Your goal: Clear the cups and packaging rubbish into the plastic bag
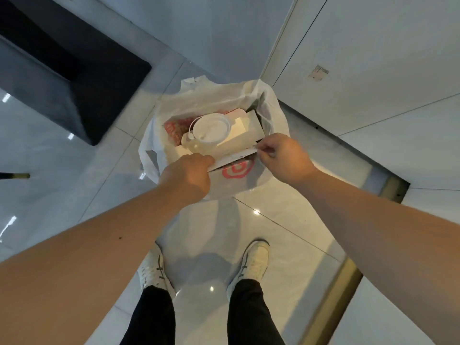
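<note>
Both grips are pinched shut on the near rim of the plastic bag (249,180): left hand (189,175) on the left part, right hand (281,155) on the right, pulling it apart, I'd guess to keep the mouth open. Just beyond the fingers, inside the bag on the floor (286,235), sits a white lidded cup (211,128) on top of cardboard packaging (246,128), with a red-patterned wrapper (174,130) to its left.

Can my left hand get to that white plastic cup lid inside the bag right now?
Probably yes. The lid lies uncovered on top of the rubbish, just beyond the left hand, and the plastic bag gapes open. That hand is busy gripping the near rim, though, so it would have to let go first.
</note>
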